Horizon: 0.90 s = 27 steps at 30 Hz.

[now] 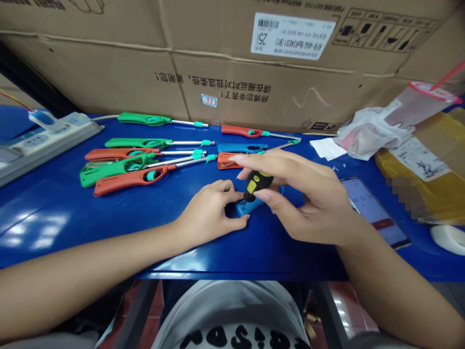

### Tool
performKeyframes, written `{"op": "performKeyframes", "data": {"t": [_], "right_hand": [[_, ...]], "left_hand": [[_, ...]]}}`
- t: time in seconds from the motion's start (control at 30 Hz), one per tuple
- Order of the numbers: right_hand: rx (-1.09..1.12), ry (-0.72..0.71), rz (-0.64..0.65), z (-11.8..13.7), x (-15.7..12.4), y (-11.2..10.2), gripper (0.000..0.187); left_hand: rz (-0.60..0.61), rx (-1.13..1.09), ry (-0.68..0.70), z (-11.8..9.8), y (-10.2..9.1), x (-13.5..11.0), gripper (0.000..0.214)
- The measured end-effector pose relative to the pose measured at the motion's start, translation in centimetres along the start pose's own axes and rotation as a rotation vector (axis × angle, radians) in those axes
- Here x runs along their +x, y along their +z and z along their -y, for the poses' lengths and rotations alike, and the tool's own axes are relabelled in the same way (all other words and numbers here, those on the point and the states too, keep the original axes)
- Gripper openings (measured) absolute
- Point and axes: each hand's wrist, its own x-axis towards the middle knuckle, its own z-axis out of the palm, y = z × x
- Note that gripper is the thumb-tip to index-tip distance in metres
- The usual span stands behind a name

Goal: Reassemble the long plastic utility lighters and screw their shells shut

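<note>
In my right hand (308,194) is a short black-and-yellow screwdriver (257,183), held between thumb and fingers with its tip pointing down at a blue lighter (244,207). That long-neck lighter lies on the blue table (203,259), its far part hidden under my right hand. My left hand (216,208) grips the lighter's near end between thumb and fingers. Just beyond, an orange lighter piece (227,160) and another blue lighter piece (241,147) lie flat. Whether the screwdriver tip sits in a screw is too small to tell.
Several green and orange lighters, including an orange one (134,180), lie to the left. A power strip (54,138) is farther left. On the right are a phone (374,208), tissue (328,148), a bagged drink cup (410,109) and a white mouse (449,238). A cardboard box (127,68) walls the back.
</note>
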Motion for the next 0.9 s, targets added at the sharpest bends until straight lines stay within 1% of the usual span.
{"op": "performKeyframes", "data": {"t": [0.13, 0.2, 0.23, 0.3, 0.4, 0.43, 0.5, 0.63, 0.77, 0.9], "right_hand": [[-0.077, 0.002, -0.122, -0.13, 0.16, 0.63, 0.023], [-0.132, 0.000, -0.171, -0.10, 0.25, 0.90, 0.023], [-0.145, 0.003, -0.176, -0.05, 0.26, 0.94, 0.024], [-0.124, 0.024, -0.122, 0.08, 0.20, 0.84, 0.029], [-0.019, 0.057, 0.007, 0.18, -0.08, 0.51, 0.049], [0.011, 0.065, 0.032, 0.16, -0.18, 0.44, 0.053], [0.050, 0.072, 0.047, 0.03, -0.36, 0.44, 0.057], [0.078, 0.079, 0.022, -0.23, -0.49, 0.77, 0.059], [0.084, 0.073, 0.047, -0.21, -0.47, 0.84, 0.060], [0.049, 0.050, 0.070, -0.17, -0.43, 0.73, 0.060]], "left_hand": [[0.004, -0.006, -0.003, -0.04, 0.13, -0.07, 0.023], [0.004, 0.000, -0.012, -0.18, 0.11, -0.06, 0.023], [0.006, 0.007, -0.016, -0.26, 0.07, -0.04, 0.023], [0.017, 0.031, -0.016, -0.40, -0.07, 0.00, 0.024], [0.026, 0.091, 0.017, -0.49, -0.31, 0.04, 0.024], [0.023, 0.126, 0.033, -0.49, -0.37, 0.03, 0.024], [0.012, 0.219, 0.064, -0.47, -0.41, 0.02, 0.027], [0.019, 0.366, 0.095, -0.36, -0.37, 0.04, 0.033], [0.056, 0.408, 0.094, -0.08, -0.40, 0.22, 0.037], [0.110, 0.393, 0.118, 0.26, -0.50, 0.45, 0.038]]}}
